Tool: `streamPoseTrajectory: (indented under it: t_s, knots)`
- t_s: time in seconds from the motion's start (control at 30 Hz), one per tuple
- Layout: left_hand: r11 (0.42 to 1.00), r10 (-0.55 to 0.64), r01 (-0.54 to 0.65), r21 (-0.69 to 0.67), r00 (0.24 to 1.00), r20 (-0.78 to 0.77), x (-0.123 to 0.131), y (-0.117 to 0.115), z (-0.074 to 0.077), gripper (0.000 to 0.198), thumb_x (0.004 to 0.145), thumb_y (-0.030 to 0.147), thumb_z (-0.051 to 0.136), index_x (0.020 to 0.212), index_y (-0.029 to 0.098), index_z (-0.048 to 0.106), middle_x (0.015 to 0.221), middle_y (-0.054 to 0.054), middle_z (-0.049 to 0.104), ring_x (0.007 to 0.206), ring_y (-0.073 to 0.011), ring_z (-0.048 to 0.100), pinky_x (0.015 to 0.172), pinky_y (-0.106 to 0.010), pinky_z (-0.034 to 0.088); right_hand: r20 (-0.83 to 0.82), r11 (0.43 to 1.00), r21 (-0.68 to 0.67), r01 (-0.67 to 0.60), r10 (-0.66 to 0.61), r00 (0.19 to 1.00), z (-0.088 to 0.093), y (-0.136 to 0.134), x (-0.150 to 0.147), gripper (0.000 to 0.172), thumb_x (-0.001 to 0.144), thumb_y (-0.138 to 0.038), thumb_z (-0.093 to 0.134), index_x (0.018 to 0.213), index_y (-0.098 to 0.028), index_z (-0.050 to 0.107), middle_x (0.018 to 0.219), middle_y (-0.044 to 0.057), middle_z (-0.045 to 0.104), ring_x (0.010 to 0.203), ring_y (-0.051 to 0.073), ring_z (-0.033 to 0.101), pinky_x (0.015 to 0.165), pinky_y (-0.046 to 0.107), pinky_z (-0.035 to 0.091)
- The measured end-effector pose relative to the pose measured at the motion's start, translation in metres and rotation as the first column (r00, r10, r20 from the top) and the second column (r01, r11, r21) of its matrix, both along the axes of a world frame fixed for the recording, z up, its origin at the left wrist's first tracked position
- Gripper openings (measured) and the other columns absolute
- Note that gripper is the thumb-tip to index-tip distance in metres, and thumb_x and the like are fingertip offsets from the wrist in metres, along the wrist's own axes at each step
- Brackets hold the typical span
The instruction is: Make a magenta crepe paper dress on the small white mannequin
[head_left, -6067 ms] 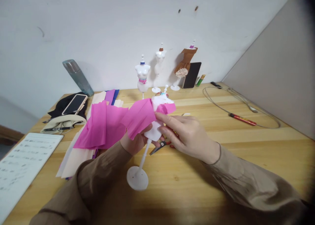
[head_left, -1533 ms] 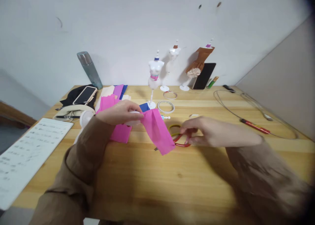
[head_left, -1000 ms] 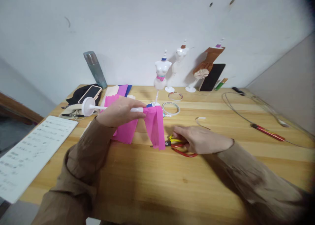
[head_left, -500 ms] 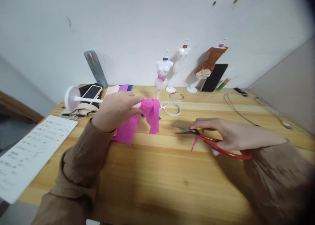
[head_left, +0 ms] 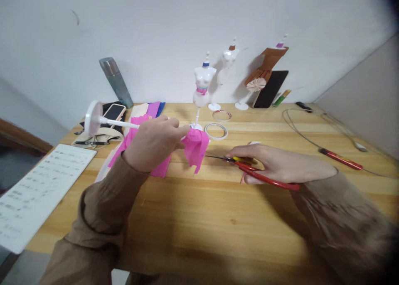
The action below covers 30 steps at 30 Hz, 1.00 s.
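Observation:
My left hand (head_left: 158, 141) is wrapped round a white mannequin stand (head_left: 120, 123), which lies on its side in the air with its round base to the left. Pink fabric (head_left: 196, 146) hangs from the stand's other end, just right of my fingers. On the right, my right hand (head_left: 264, 162) grips red-handled scissors (head_left: 271, 181). Their dark blades point left, with the tips close to the pink fabric's right edge. Something yellow shows under my right fingers.
Behind stand two white mannequins (head_left: 204, 77) (head_left: 228, 60) and one in a brown dress (head_left: 270, 62). Tape rings (head_left: 216, 131), pink sheets (head_left: 162, 166), a phone (head_left: 114, 111), a flask (head_left: 116, 83), a written sheet (head_left: 46, 189) and a red cutter-like tool (head_left: 341, 159) lie or stand around.
My right hand has moved left with the scissors, bringing the blades near the pink fabric, and the blades look closer together. The pink fabric has turned and spread. A red tool shows at right.

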<state>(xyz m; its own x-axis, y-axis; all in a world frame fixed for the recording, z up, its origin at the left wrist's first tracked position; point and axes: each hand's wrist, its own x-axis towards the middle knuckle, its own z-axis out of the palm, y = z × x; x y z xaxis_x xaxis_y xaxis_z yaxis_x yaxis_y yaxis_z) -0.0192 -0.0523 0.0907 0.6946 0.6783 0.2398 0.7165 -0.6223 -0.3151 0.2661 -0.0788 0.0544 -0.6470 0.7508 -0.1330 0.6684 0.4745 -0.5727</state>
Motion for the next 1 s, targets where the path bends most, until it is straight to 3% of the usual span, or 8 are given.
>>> streamPoseTrajectory:
  t_s: [0.2, 0.33, 0.5, 0.77, 1.0]
  knots:
    - [0.995, -0.016, 0.017, -0.095, 1.000, 0.018, 0.004, 0.002, -0.004, 0.014, 0.088, 0.031, 0.066, 0.090, 0.018, 0.069, 0.081, -0.005, 0.068, 0.071, -0.0169, 0.057, 0.052, -0.026, 0.023, 0.010, 0.997, 0.034, -0.063, 0.062, 0.998, -0.010, 0.001, -0.006, 0.067, 0.078, -0.035, 0.069, 0.143, -0.026, 0.053, 0.127, 0.010, 0.069, 0.097, 0.027, 0.070, 0.082, 0.036, 0.055]
    - [0.991, -0.027, 0.027, -0.131, 1.000, 0.007, 0.005, 0.001, -0.004, 0.014, 0.090, 0.030, 0.064, 0.088, 0.017, 0.069, 0.082, -0.005, 0.067, 0.074, -0.0178, 0.058, 0.053, -0.027, 0.025, 0.004, 0.997, 0.008, -0.078, 0.078, 0.997, -0.011, 0.003, -0.008, 0.065, 0.079, -0.036, 0.069, 0.140, -0.021, 0.057, 0.125, 0.012, 0.070, 0.097, 0.027, 0.070, 0.082, 0.036, 0.055]
    - [0.985, -0.061, 0.055, -0.164, 0.998, -0.034, 0.008, -0.001, -0.004, 0.011, 0.089, 0.027, 0.064, 0.084, 0.018, 0.069, 0.080, -0.004, 0.066, 0.075, -0.0188, 0.059, 0.053, -0.028, 0.028, -0.090, 0.993, -0.031, -0.118, 0.114, 0.989, -0.012, 0.006, -0.012, 0.063, 0.078, -0.038, 0.071, 0.139, -0.025, 0.058, 0.128, 0.009, 0.069, 0.101, 0.028, 0.069, 0.084, 0.035, 0.055]
    - [0.984, -0.163, 0.165, -0.071, 0.986, 0.024, 0.002, 0.003, -0.009, 0.013, 0.086, 0.021, 0.063, 0.074, 0.017, 0.066, 0.070, -0.002, 0.063, 0.065, -0.0148, 0.057, 0.050, -0.027, 0.028, -0.040, 0.992, -0.095, -0.078, 0.075, 0.996, -0.010, 0.003, -0.016, 0.056, 0.082, -0.034, 0.067, 0.137, -0.025, 0.060, 0.105, 0.006, 0.076, 0.083, 0.023, 0.069, 0.075, 0.033, 0.053]
    - [0.986, -0.114, 0.111, -0.121, 0.993, -0.014, 0.004, 0.002, -0.008, 0.012, 0.086, 0.020, 0.062, 0.075, 0.018, 0.067, 0.071, -0.002, 0.063, 0.066, -0.0158, 0.056, 0.050, -0.026, 0.027, -0.033, 0.989, -0.097, -0.110, 0.108, 0.994, -0.010, 0.004, -0.014, 0.046, 0.085, -0.039, 0.066, 0.128, -0.023, 0.067, 0.092, 0.004, 0.076, 0.074, 0.019, 0.066, 0.066, 0.028, 0.048]
